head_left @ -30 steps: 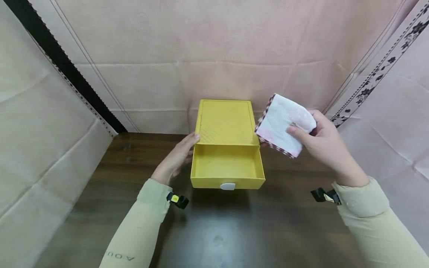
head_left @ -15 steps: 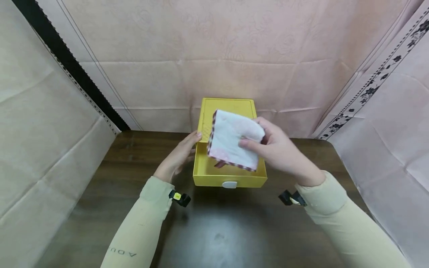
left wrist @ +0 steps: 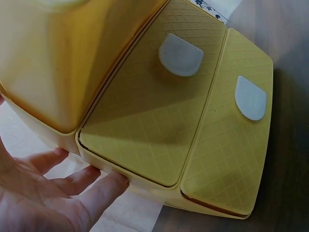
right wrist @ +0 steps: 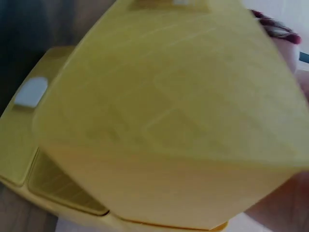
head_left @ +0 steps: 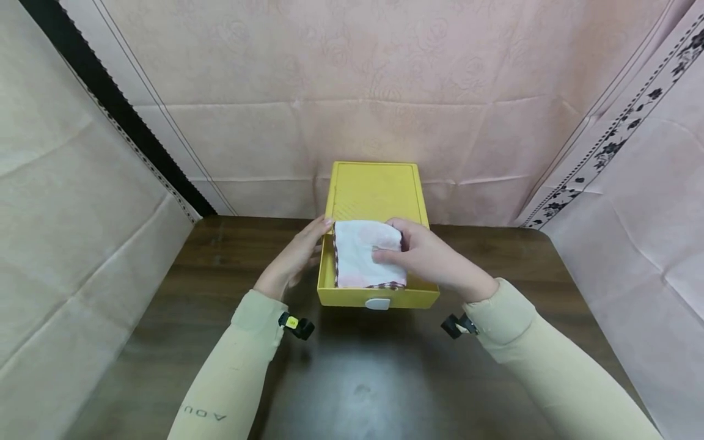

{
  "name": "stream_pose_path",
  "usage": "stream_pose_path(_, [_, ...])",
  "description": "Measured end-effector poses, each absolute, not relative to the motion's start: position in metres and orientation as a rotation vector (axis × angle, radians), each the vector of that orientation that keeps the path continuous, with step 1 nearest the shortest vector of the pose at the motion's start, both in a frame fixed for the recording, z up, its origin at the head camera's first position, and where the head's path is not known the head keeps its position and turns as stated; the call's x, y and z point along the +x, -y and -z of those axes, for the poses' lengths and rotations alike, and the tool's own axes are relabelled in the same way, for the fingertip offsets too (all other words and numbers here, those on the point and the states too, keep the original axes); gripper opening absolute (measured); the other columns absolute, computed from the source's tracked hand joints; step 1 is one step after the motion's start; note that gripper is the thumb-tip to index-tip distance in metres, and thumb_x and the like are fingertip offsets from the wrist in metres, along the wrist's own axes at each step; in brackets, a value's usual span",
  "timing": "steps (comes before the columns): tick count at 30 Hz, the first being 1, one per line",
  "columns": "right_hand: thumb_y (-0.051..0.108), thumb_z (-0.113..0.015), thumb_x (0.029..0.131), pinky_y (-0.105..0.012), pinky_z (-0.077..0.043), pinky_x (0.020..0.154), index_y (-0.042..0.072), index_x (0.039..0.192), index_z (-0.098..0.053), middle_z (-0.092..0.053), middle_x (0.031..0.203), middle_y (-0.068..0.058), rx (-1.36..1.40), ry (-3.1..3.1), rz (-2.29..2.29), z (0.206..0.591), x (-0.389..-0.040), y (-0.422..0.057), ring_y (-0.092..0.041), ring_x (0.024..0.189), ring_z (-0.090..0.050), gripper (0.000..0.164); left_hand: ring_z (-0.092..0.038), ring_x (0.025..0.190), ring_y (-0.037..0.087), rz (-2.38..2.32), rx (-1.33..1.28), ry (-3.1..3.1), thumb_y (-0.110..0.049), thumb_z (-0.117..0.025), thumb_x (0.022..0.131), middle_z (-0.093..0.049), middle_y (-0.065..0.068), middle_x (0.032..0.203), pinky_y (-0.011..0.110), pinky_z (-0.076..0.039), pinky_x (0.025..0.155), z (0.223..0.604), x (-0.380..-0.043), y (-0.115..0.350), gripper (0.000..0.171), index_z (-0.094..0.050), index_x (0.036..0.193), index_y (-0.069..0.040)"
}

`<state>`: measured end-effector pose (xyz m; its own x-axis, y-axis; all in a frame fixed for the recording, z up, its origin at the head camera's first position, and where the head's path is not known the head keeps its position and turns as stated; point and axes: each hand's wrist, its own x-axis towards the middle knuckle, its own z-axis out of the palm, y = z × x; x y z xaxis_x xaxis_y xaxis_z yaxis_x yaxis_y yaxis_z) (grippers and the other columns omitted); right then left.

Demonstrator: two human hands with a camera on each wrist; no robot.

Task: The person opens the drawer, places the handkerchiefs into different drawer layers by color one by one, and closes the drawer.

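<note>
A yellow drawer unit (head_left: 376,189) stands against the back wall, its top drawer (head_left: 404,298) pulled out towards me. My right hand (head_left: 426,253) pinches a folded white towel (head_left: 354,260) with a dark checked edging, thumb on top. The towel lies over the open drawer, its near edge by the front panel. On the unit's left side rests my left hand (head_left: 294,260), with fairly straight fingers (left wrist: 106,191) touching the side wall in the left wrist view. Up close, the right wrist view shows the drawer's patterned front (right wrist: 164,96), with a bit of towel edging (right wrist: 277,29) behind it.
Two lower drawers stay closed, each with a pale tab handle (left wrist: 181,55). The unit sits at the far edge of a dark wooden table (head_left: 352,379). Pale cloth walls (head_left: 385,73) enclose the back and both sides.
My right hand has carried the towel leftwards from beside the unit, then down onto the open drawer. The left hand keeps its place on the unit's side.
</note>
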<state>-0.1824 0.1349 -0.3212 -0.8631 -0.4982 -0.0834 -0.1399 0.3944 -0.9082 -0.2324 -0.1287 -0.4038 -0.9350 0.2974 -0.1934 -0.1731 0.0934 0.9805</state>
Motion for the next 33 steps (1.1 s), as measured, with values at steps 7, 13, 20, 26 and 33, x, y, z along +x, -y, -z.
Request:
stream_pose_path(7, [0.026, -0.072, 0.088, -0.034, -0.046, 0.059, 0.012, 0.091, -0.058, -0.057, 0.074, -0.005, -0.559, -2.603, 1.019, 0.331, -0.187, -0.130, -0.020, 0.064, -0.054, 0.020, -0.039, 0.133, 0.033, -1.886, 0.132, -2.052, -0.073, -0.049, 0.086, -0.035, 0.003, 0.148, 0.051, -0.032, 0.107, 0.404, -0.233, 0.130, 0.080, -0.024, 0.153, -0.037])
stream_pose_path(13, [0.023, -0.071, 0.086, -0.031, -0.041, 0.053, 0.009, 0.079, -0.054, -0.051, 0.066, -0.004, -0.540, -2.734, 0.857, 0.332, -0.184, -0.123, -0.018, 0.056, -0.048, 0.023, -0.039, 0.132, 0.032, -1.864, 0.137, -2.054, -0.074, -0.047, 0.086, -0.032, 0.002, 0.150, 0.052, -0.032, 0.107, 0.405, -0.233, 0.131, 0.077, -0.025, 0.152, -0.039])
stream_pose_path(20, [0.028, -0.075, 0.083, -0.033, -0.043, 0.055, 0.009, 0.080, -0.060, -0.056, 0.066, -0.003, -0.382, -2.927, 0.774, 0.324, -0.171, -0.124, -0.020, 0.061, -0.051, 0.024, -0.037, 0.134, 0.034, -1.863, 0.142, -2.049, -0.071, -0.046, 0.089, -0.028, 0.002, 0.153, 0.053, -0.030, 0.107, 0.406, -0.234, 0.131, 0.076, -0.023, 0.153, -0.038])
stream_pose_path(26, [0.030, -0.076, 0.085, -0.033, -0.051, 0.070, 0.009, 0.109, -0.063, -0.068, 0.087, 0.001, -0.382, -2.978, 0.974, 0.322, -0.162, -0.135, -0.015, 0.079, -0.062, 0.035, -0.037, 0.134, 0.033, -1.860, 0.123, -2.065, -0.076, -0.048, 0.084, -0.029, 0.000, 0.152, 0.054, -0.030, 0.107, 0.404, -0.231, 0.131, 0.080, -0.025, 0.152, -0.040])
stream_pose_path(33, [0.039, -0.077, 0.082, -0.034, -0.051, 0.068, 0.014, 0.109, -0.065, -0.067, 0.085, 0.006, -0.423, -2.918, 1.260, 0.326, -0.151, -0.146, -0.012, 0.080, -0.062, 0.039, -0.039, 0.132, 0.032, -1.856, 0.109, -2.081, -0.078, -0.048, 0.082, -0.031, -0.002, 0.150, 0.054, -0.032, 0.106, 0.404, -0.231, 0.131, 0.079, -0.028, 0.150, -0.043])
